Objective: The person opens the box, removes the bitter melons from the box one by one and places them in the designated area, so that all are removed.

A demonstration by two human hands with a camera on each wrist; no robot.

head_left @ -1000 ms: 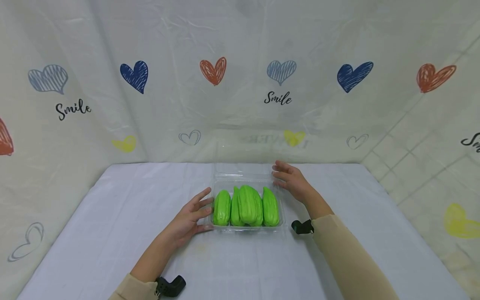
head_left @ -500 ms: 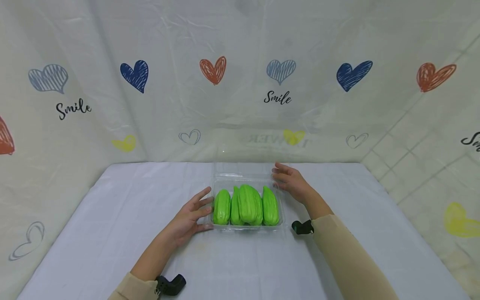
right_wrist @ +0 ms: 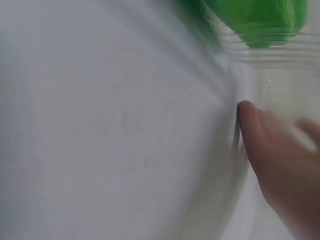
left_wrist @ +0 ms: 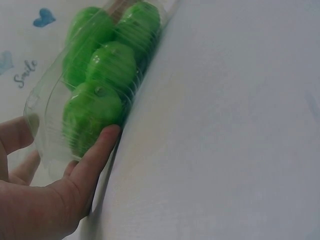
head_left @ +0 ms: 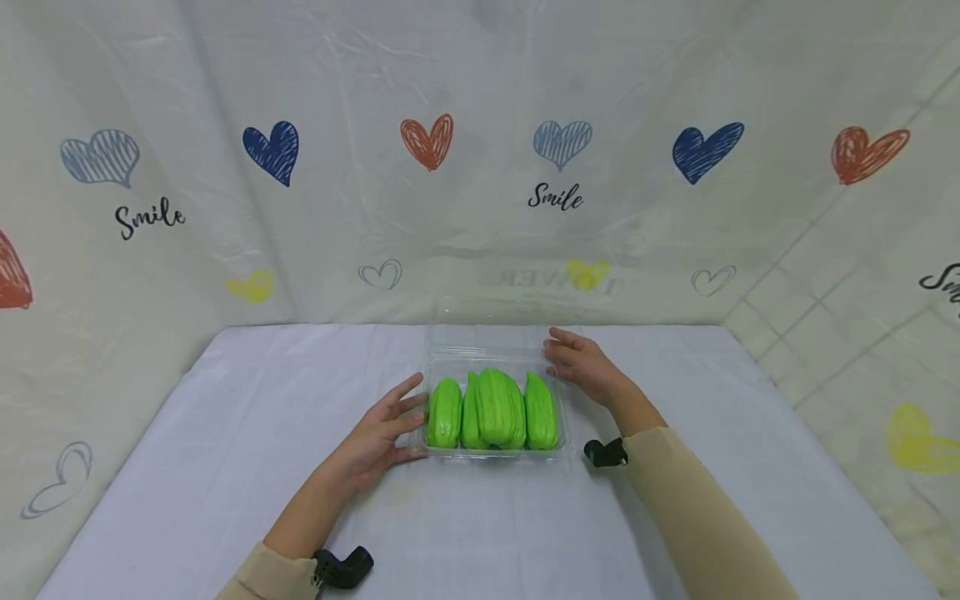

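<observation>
Green gourds [head_left: 495,408] are lying in the clear container [head_left: 491,453], their nubs [left_wrist: 99,91] showing only in the left wrist view. The left hand [head_left: 375,435], spread, is touching its left side; the right hand [head_left: 588,364], fingers extended, is hovering at its rear-right corner.

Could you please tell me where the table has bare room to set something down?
The white table is bare in front of the clear container, between the sleeves, and in patches left of the left hand and right of the right hand. It is crowded at the container, which holds green pieces, with a hand at either side.
</observation>
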